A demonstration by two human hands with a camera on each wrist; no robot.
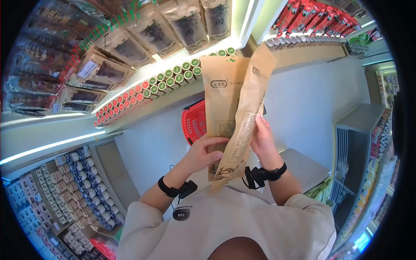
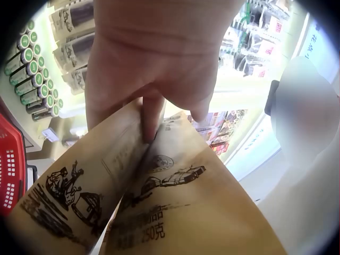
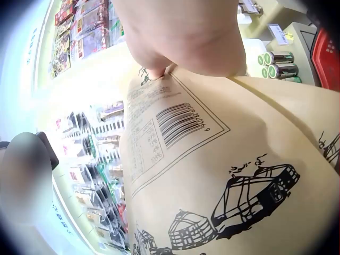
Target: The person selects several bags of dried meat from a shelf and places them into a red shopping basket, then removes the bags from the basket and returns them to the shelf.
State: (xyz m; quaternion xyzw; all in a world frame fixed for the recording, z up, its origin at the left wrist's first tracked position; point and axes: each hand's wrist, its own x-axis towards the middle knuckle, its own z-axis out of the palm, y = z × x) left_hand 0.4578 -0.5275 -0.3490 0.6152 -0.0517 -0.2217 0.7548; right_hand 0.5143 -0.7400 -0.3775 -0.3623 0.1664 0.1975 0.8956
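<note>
Two flat brown kraft-paper food pouches stand in front of the person's chest in the head view, parted in a V. The left pouch carries a boxed logo. The right pouch is turned nearly edge-on, with printed text down its side; its barcode panel and black drawings show in the right wrist view. My left hand grips the left pouch low down, one finger reaching into the gap between the pouches; its other fingers are partly hidden. My right hand holds the right pouch by its outer edge, fingers behind it.
A red plastic basket is behind the left pouch. Ahead, a lit shelf carries rows of green- and red-lidded cans below hanging pouches. Packed shelves stand at left, and a grey rack at right.
</note>
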